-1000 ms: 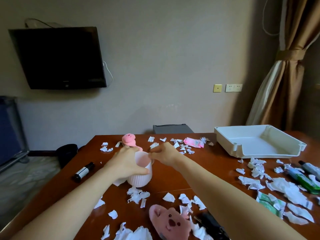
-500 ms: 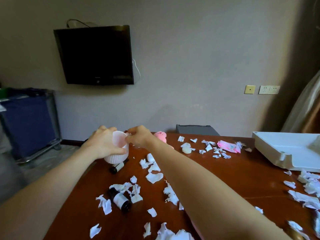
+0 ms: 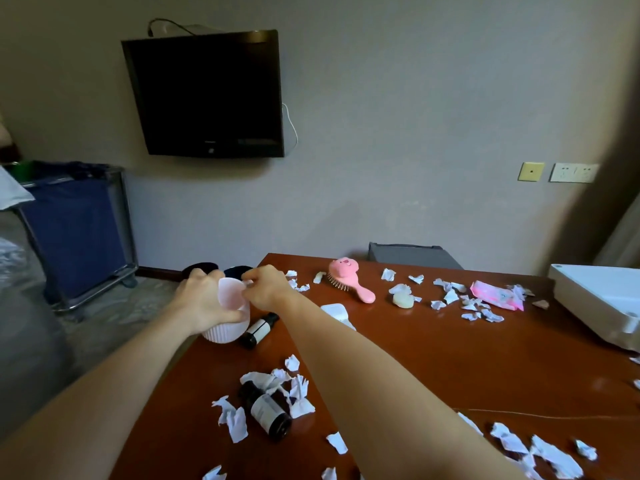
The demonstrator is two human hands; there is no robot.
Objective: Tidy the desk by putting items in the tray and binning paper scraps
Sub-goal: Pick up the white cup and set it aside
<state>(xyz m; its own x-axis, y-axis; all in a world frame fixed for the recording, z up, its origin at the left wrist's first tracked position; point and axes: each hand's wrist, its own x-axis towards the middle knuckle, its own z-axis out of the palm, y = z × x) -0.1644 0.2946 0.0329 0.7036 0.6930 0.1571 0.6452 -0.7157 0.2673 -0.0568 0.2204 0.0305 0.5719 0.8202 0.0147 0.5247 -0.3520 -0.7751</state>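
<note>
My left hand [image 3: 199,301] grips a ribbed pale pink cup [image 3: 227,329], tilted with its mouth facing away, just past the desk's left edge. Two dark round bins [image 3: 239,270] stand on the floor behind it. My right hand [image 3: 266,287] is at the cup's rim with its fingers pinched on the edge. White paper scraps [image 3: 294,386] lie all over the brown desk [image 3: 433,362]. The white tray [image 3: 595,299] sits at the far right.
On the desk lie two dark bottles [image 3: 266,410] [image 3: 259,329], a pink hairbrush [image 3: 346,277], a round soap [image 3: 402,300], a pink packet [image 3: 495,295] and a small white box [image 3: 334,311]. A blue cart [image 3: 76,233] stands on the left; a TV hangs on the wall.
Both hands have carried the pink cup from the middle of the desk to its left edge and tilted it. My view has swung left, so most of the tray is out of sight.
</note>
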